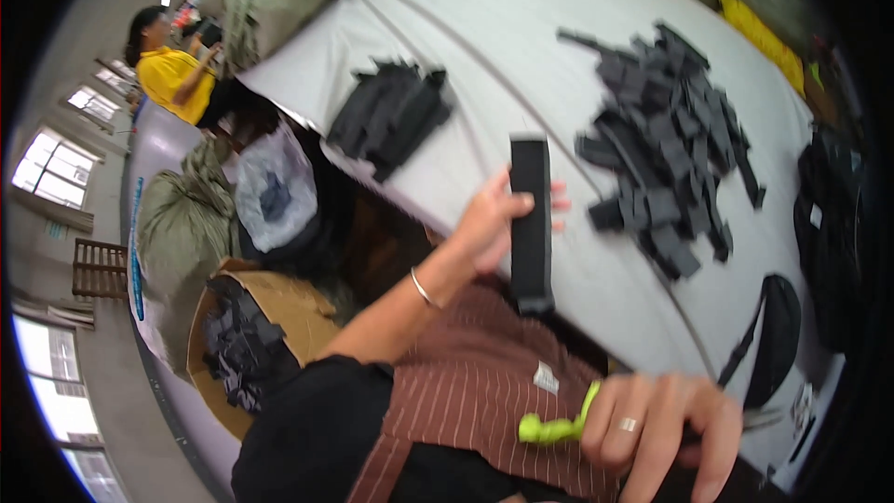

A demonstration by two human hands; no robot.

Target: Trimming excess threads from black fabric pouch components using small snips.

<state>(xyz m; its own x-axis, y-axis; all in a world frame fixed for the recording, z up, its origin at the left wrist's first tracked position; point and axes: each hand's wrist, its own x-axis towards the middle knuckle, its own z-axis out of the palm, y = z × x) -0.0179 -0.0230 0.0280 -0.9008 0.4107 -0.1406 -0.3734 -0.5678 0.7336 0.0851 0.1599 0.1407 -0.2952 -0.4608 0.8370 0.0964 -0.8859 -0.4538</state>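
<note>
A black strip (532, 251) is held over the edge of the bench (494, 84), pinched between the left hand's (484, 224) thumb and fingers; a single-piece handling step is suggested. The right hand's (656, 419) fingers are bent beside a green loop (554, 430), their grip unclear. A steady hold is called for next.

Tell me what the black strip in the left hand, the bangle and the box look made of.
Black strip: probably fabric, matte, showing hardly any shine; the blur hides any weave.
Bangle: likely metal, polished and silvery, judging by its bright gleam.
Box: apparently cardboard, dull brown, with stiff, thin walls.
</note>
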